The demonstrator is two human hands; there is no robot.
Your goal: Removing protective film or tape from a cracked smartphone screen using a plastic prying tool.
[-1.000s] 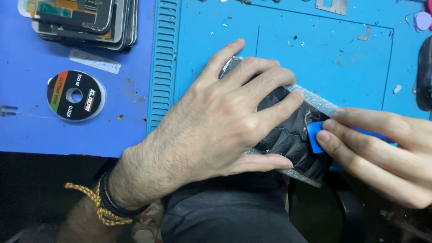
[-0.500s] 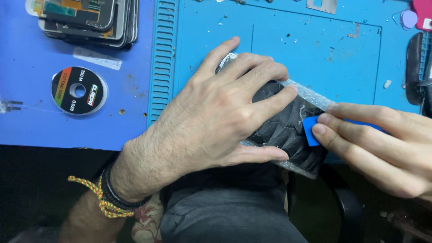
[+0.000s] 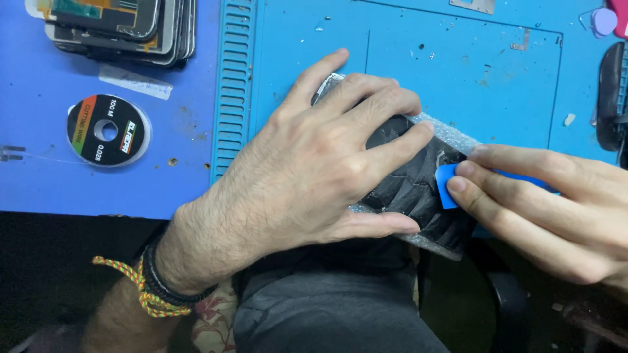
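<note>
Your left hand (image 3: 307,176) lies flat and spread over the phone (image 3: 418,189), a dark cracked slab in clear bubble wrap at the front edge of the blue mat (image 3: 458,72), part of it hanging past the table (image 3: 39,183) edge over your lap; that grip is wide and pressing down, not closed around anything. Your right hand (image 3: 556,209) pinches a small blue pick (image 3: 447,185) between fingertips and thumb, its edge set against the cracked surface near the phone's right end. Compared with a second ago, the pick sits at nearly the same spot and both hands have hardly shifted, so the prying looks no further along. At the back left corner of the table sits a stack of phone screens (image 3: 118,26), with a wire spool (image 3: 108,131) in front of it.
</note>
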